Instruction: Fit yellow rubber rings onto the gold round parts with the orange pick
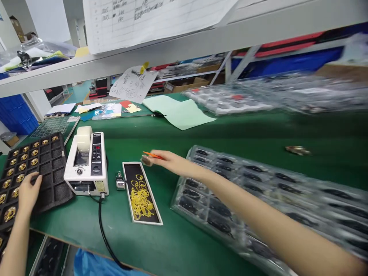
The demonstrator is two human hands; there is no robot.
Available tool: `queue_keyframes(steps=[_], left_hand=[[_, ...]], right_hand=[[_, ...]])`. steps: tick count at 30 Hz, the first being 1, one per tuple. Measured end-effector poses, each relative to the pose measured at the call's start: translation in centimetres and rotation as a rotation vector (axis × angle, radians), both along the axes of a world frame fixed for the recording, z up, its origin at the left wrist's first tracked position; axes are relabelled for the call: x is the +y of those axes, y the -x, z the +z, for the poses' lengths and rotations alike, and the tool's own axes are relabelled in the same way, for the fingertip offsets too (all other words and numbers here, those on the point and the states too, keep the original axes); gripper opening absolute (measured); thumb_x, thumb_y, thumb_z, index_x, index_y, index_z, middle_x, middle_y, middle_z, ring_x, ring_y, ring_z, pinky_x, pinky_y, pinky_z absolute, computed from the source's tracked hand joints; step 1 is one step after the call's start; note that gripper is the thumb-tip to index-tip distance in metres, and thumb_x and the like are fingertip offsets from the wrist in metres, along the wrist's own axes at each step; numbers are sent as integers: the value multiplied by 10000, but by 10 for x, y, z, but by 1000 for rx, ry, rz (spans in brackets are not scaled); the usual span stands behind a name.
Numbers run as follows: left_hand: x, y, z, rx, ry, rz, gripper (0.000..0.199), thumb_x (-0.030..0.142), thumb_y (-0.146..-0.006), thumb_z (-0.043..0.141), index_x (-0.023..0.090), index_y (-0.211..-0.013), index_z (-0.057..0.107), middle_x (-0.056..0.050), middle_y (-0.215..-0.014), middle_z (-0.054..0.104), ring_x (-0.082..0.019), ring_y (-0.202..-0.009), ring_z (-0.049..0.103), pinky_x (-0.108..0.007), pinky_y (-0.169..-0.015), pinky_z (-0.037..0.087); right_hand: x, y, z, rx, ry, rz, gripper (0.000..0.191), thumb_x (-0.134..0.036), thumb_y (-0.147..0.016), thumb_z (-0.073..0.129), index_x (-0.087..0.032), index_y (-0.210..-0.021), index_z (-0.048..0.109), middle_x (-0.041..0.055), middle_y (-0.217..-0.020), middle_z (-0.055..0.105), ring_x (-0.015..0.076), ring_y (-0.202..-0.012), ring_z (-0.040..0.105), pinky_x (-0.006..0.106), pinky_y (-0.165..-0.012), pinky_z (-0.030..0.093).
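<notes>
**Head-worn view, looking forward and down across the worktop**

The camera sits above the near edge of the green worktop (184, 142) and faces toward its far edge, rolled so that the grey shelf (184, 44) overhead climbs to the right. The left hand (28, 191) and right hand (169, 161) are close, reaching in from the lower corners, while the storage shelving (184, 74) beyond the far edge looks small. The frame's right side is blurred.

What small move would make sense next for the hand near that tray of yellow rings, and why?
Probably lower the right hand onto the tray of yellow rings, I'd guess, because the small round piece at its fingertips already sits just off the tray's top corner.
</notes>
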State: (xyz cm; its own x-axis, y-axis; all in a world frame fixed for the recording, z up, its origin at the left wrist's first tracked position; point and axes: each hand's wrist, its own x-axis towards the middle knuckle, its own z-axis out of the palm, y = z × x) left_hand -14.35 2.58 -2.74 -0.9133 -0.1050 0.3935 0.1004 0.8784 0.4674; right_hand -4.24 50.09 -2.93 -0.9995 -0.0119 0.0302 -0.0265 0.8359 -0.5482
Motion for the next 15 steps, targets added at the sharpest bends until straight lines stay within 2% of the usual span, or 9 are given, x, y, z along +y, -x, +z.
queue_keyframes(steps=[2,4,7,11,15], left_hand=[[-19,32,4,-10,33,27,211,360,-749,591,182,-845,650,-96,-783,678,-348,-853,638,-480,-814,484],[-29,56,10,-11,55,30,127,325,-700,618,201,-725,614,-51,-624,598,-339,-744,607,-470,-751,474],[-34,82,15,-27,84,18,121,258,-655,625,221,-590,530,6,-491,461,-281,-599,531,-420,-702,450],[-39,106,17,-79,89,-17,174,205,-623,647,221,-546,492,35,-442,393,-219,-495,448,-330,-616,405],[-44,122,21,-155,53,-56,207,206,-595,718,210,-541,518,55,-417,445,-199,-462,498,-263,-536,385]], right_hand=[[9,29,-3,22,-141,-97,203,-240,-919,421,-181,-818,587,78,-851,649,219,-808,583,289,-662,423],[12,50,-7,70,-233,-184,193,-202,-916,420,-154,-889,605,138,-963,653,262,-946,570,297,-693,416],[11,64,-13,134,-326,-278,214,-202,-923,417,-112,-981,602,198,-1067,630,301,-1042,534,313,-726,408],[9,50,-17,169,-358,-362,227,-215,-925,398,-127,-966,603,164,-989,653,279,-951,572,300,-652,392],[6,12,-14,205,-336,-405,223,-272,-912,407,-181,-899,610,96,-847,658,237,-803,595,280,-571,363]])
